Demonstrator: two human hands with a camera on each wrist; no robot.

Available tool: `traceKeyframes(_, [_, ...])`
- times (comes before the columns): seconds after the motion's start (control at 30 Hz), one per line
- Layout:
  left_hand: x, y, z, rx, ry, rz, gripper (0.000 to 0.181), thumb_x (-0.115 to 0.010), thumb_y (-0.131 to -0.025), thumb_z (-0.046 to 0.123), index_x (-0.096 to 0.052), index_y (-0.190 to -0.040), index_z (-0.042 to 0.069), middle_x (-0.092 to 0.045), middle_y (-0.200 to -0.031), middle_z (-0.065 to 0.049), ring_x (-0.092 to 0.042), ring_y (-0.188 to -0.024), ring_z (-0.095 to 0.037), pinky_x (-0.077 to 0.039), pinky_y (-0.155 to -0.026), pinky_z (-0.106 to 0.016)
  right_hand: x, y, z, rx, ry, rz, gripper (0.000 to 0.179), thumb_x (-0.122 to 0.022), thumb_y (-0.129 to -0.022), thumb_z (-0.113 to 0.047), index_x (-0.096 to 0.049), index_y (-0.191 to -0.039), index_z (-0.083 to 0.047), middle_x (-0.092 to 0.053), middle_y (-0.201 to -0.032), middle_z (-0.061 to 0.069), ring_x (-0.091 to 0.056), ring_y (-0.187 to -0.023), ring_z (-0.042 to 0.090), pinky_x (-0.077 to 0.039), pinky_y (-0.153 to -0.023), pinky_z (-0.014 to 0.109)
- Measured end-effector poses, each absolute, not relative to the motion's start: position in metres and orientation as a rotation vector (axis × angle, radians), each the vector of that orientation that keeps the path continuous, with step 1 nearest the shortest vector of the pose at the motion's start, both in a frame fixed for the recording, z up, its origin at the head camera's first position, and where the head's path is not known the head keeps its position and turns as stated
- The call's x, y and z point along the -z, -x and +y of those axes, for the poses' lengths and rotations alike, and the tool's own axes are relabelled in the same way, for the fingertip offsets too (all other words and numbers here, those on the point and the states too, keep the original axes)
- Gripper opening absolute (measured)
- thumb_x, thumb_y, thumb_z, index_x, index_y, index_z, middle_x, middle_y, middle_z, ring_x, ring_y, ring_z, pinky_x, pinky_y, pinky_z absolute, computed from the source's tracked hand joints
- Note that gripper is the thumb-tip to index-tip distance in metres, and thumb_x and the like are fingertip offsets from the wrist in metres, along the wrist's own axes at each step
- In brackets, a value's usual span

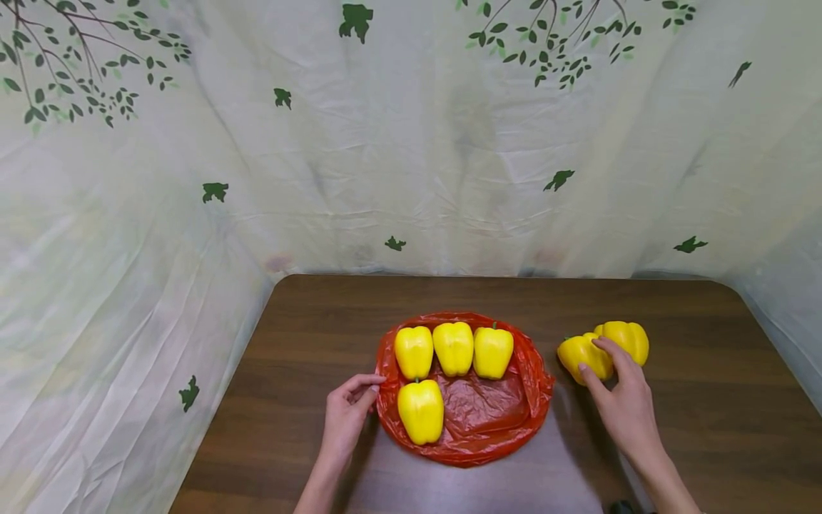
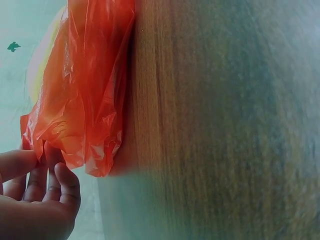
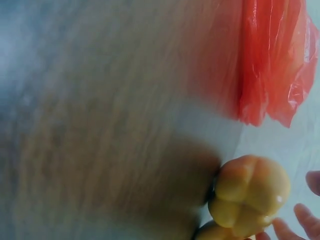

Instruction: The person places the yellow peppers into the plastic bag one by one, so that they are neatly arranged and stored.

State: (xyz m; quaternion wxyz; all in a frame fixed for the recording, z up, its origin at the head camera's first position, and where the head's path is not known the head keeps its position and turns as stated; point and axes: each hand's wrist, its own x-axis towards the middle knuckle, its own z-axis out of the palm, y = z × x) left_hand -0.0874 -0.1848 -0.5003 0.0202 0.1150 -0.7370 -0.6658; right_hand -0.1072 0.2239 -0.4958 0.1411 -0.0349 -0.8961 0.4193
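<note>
At the left rim of a red plastic bag, my left hand pinches the thin film between thumb and fingers. The bag lies with its edge rolled into a round shape. Inside it, three yellow bell peppers stand in a row along the back, and another bell pepper is at the front left. On the right, my right hand reaches over a yellow bell pepper that lies tilted. Its fingertips are at the pepper's side, while the right wrist view shows the thumb apart from it.
Another yellow bell pepper lies right behind the tilted one. Everything is on a brown wooden table. A pale curtain with leaf prints hangs behind it. A small dark object shows at the bottom edge.
</note>
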Motion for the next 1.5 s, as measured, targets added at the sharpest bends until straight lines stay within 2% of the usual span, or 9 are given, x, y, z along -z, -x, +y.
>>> traceKeyframes(0.27, [0.501, 0.087, -0.184, 2.033, -0.366, -2.317, 0.017, -0.061, -0.094, 0.001, -0.074, -0.103, 0.006, -0.065, -0.101, -0.013, -0.055, -0.074, -0.027, -0.051, -0.066, -0.029, 0.495, 0.111, 0.226, -1.215, 0.122, -2.629, 0.048, -0.062, -0.098, -0.024, -0.048, -0.139, -0.003, -0.045, -0.142, 0.023, -0.040, -0.123, 0.046, -0.032, -0.098, 0.068])
traceKeyframes(0.6, [0.500, 0.088, -0.184, 2.037, -0.383, -2.321, 0.018, -0.060, -0.094, 0.000, -0.074, -0.102, 0.007, -0.065, -0.103, -0.011, -0.055, -0.075, -0.029, -0.052, -0.067, -0.030, 0.495, 0.115, 0.229, -1.154, 0.108, -2.643, 0.048, -0.064, -0.096, -0.024, -0.050, -0.136, 0.000, -0.049, -0.133, 0.025, -0.044, -0.115, 0.043, -0.036, -0.093, 0.065])
traceKeyframes(0.87, [0.499, 0.088, -0.185, 2.064, -0.388, -2.313, 0.018, -0.060, -0.095, 0.001, -0.073, -0.107, 0.003, -0.065, -0.106, -0.013, -0.056, -0.075, -0.025, -0.051, -0.066, -0.028, 0.492, 0.115, 0.227, -1.153, 0.160, -2.721, 0.058, -0.065, -0.095, -0.031, -0.047, -0.140, 0.001, -0.041, -0.135, 0.028, -0.042, -0.116, 0.045, -0.036, -0.095, 0.066])
traceKeyframes(1.1, [0.500, 0.087, -0.183, 2.056, -0.353, -2.294, 0.016, -0.062, -0.094, 0.000, -0.073, -0.105, 0.001, -0.065, -0.100, -0.014, -0.056, -0.072, -0.023, -0.051, -0.064, -0.028, 0.492, 0.117, 0.230, -1.221, 0.142, -2.828, 0.076, -0.060, -0.095, -0.047, -0.036, -0.147, 0.003, -0.035, -0.143, 0.032, -0.039, -0.124, 0.048, -0.034, -0.096, 0.068])
traceKeyframes(1.37, [0.501, 0.087, -0.183, 2.053, -0.341, -2.277, 0.015, -0.061, -0.093, -0.002, -0.073, -0.102, -0.001, -0.066, -0.096, -0.015, -0.055, -0.070, -0.023, -0.050, -0.063, -0.027, 0.490, 0.119, 0.233, -1.324, 0.197, -2.912, 0.089, -0.055, -0.095, -0.056, -0.022, -0.153, 0.003, -0.032, -0.147, 0.034, -0.040, -0.124, 0.048, -0.033, -0.097, 0.067])
traceKeyframes(1.5, [0.501, 0.086, -0.183, 2.059, -0.341, -2.270, 0.015, -0.062, -0.093, -0.002, -0.073, -0.102, -0.001, -0.066, -0.096, -0.016, -0.055, -0.070, -0.023, -0.049, -0.063, -0.026, 0.490, 0.122, 0.235, -1.341, 0.183, -2.952, 0.092, -0.054, -0.094, -0.057, -0.020, -0.153, 0.005, -0.030, -0.148, 0.035, -0.039, -0.124, 0.048, -0.032, -0.099, 0.067])
